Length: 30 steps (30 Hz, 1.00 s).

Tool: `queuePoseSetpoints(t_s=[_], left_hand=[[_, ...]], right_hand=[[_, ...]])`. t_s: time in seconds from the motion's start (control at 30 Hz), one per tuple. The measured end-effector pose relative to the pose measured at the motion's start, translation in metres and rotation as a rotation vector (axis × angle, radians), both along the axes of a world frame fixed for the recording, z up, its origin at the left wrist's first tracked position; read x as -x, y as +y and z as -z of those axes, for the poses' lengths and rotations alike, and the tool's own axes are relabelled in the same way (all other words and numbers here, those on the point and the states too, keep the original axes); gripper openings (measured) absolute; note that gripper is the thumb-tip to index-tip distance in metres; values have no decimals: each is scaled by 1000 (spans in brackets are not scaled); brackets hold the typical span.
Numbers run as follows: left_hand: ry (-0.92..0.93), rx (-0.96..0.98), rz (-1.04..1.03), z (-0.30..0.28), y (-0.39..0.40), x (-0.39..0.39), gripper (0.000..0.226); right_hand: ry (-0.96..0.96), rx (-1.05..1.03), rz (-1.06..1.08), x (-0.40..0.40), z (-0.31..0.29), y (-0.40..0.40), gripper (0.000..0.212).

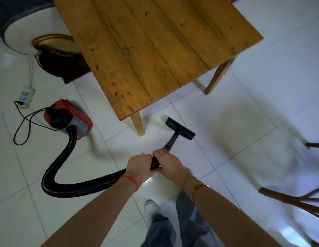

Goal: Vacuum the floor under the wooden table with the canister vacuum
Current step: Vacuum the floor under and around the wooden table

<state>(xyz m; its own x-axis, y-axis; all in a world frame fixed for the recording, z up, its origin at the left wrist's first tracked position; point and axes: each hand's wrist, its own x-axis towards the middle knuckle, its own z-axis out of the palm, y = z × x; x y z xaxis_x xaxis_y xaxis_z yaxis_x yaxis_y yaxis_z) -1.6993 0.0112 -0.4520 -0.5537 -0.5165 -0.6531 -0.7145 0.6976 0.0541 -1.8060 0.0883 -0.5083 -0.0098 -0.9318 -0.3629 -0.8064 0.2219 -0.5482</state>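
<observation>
Hands [153,165] grip hose [69,173]; table leg [138,124] beside nozzle [180,128].

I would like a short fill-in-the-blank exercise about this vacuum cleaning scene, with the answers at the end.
1. Both hands grip the black ribbed ____ of the vacuum.
2. The body of the canister vacuum is mostly ____.
3. The floor nozzle rests on the white tiles beside a table ____.
4. The vacuum's cord runs to a power ____ on the floor.

Answers: hose; red; leg; strip

Open tile [235,122] right of table leg [138,124] (near corner); chair legs [288,200] crowd far right.
</observation>
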Motion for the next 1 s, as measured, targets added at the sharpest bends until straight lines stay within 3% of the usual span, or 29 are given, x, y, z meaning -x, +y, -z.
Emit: queuePoseSetpoints(t_s=[0.43,0.77,1.0], left_hand=[[88,32,0,4,-44,168,29],[115,45,-21,16,-69,258,30],[105,40,-14,21,-65,269,32]], right_hand=[[-19,24,147,165,10,-34,28],[23,14,71,261,13,-66,26],[50,-34,-57,282,10,-69,31]])
